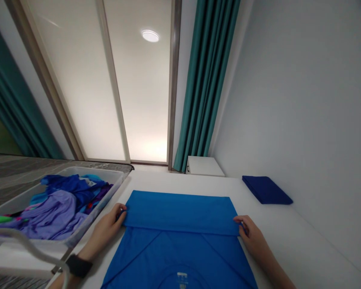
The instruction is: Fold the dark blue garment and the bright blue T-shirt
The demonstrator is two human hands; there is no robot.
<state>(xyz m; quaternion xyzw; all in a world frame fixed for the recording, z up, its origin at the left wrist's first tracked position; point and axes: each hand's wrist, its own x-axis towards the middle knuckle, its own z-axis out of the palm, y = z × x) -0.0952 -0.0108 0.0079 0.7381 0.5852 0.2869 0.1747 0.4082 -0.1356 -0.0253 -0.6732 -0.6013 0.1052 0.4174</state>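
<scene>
A blue shirt (180, 249) lies spread on the white table (228, 185), its far end folded over into a wide straight band. Its neckline with a small white label is at the bottom of the view. My left hand (110, 224) pinches the shirt's left edge near the band's lower corner, and a black band is on that wrist. At the opposite edge, my right hand (249, 230) has its thumb and fingers closed on the fabric by the band's right corner.
A clear plastic bin (117, 178) of purple, blue and multicoloured clothes stands left of the table. A folded navy cloth (266, 190) lies at the back right by the wall. Behind the table is a white cabinet (204, 165). A grey curved tube (33, 249) crosses the lower left.
</scene>
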